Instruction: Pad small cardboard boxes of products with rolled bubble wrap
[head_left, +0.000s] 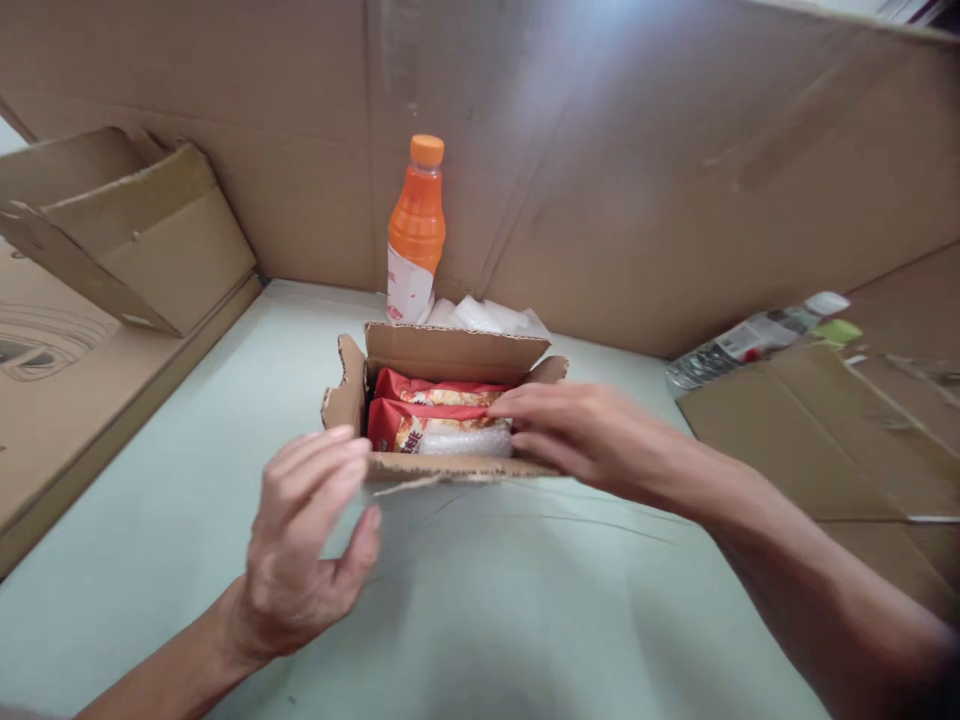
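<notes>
A small open cardboard box (450,353) sits mid-table with its flaps up. Inside lie two red snack packets (439,395) and a piece of clear bubble wrap (465,440) at the front. My right hand (577,432) reaches in from the right, fingers stretched out flat over the packets and the box's right edge. My left hand (311,530) hovers just in front of the box's near left corner, fingers apart and slightly curled, holding nothing.
An orange drink bottle (416,230) stands behind the box beside white wrapping (487,315). Cardboard walls surround the pale green table (187,480). A folded carton (142,230) leans at left; a flat cardboard sheet (825,430) and a lying plastic bottle (750,345) are at right.
</notes>
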